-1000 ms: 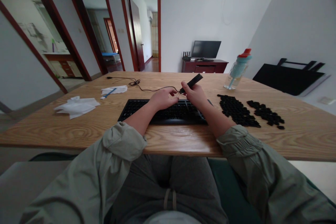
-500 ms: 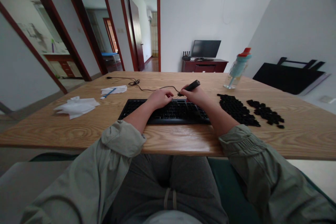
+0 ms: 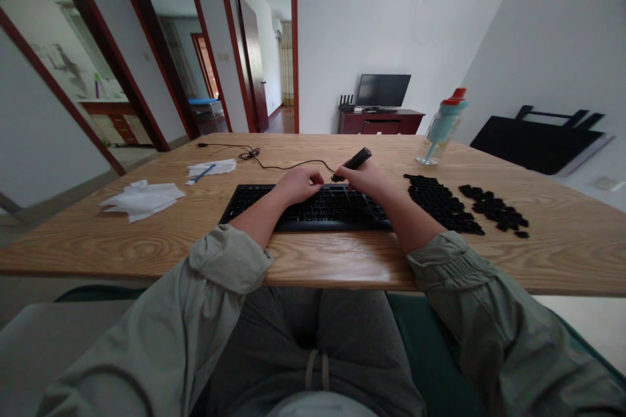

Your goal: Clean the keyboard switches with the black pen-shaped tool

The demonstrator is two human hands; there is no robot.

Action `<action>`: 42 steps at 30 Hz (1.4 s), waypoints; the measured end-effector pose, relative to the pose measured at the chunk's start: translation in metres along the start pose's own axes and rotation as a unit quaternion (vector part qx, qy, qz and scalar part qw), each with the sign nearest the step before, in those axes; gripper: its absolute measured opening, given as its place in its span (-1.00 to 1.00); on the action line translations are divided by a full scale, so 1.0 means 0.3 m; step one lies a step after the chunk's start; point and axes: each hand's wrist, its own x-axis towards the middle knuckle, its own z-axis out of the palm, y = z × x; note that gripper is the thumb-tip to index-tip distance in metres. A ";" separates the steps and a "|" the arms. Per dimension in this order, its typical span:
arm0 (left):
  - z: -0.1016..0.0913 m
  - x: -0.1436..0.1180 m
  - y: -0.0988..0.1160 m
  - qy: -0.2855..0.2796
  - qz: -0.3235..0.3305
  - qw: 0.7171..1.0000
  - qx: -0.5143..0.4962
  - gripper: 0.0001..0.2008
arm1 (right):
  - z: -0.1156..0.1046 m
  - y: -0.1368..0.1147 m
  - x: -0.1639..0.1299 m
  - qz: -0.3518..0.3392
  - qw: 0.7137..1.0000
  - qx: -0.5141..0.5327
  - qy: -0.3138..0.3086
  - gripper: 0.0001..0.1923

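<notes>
A black keyboard (image 3: 274,205) with its keycaps off lies on the wooden table (image 3: 147,234) in front of me. My right hand (image 3: 366,177) grips a black stick-shaped tool (image 3: 356,159) whose tip points down at the keyboard's far edge. My left hand (image 3: 298,182) rests on the keyboard's top row beside that tip, fingers curled; what it pinches is too small to tell. Two heaps of black keycaps (image 3: 440,205) lie right of the keyboard.
A black cable (image 3: 254,156) runs from the keyboard to the far left. Crumpled white tissues (image 3: 141,199) and a tissue with a blue stick (image 3: 208,169) lie left. A teal water bottle (image 3: 440,130) stands at the far right.
My right hand has lowered the tool from a raised tilt down to the keyboard's far edge. My left hand has stayed close beside it.
</notes>
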 end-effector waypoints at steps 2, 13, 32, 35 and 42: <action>0.001 0.000 -0.002 -0.002 0.000 1.000 -0.002 -0.84 | -0.001 -0.005 -0.004 0.006 1.000 -0.010 -0.005 -0.81; 0.012 0.006 -0.017 -0.014 0.019 0.999 0.047 -0.81 | 0.004 -0.040 -0.034 -0.050 0.998 0.003 -0.043 -0.94; 0.017 0.003 0.014 0.004 0.049 0.981 0.187 -0.74 | 0.003 -0.014 -0.036 -0.009 0.999 -0.040 -0.023 -0.83; 0.018 0.004 0.011 0.006 0.045 0.985 0.167 -0.76 | 0.008 -0.014 -0.034 -0.001 0.999 -0.042 -0.007 -0.81; 0.012 0.003 0.010 -0.006 0.040 0.989 0.139 -0.77 | 0.011 -0.015 -0.035 -0.009 0.999 -0.050 -0.004 -0.80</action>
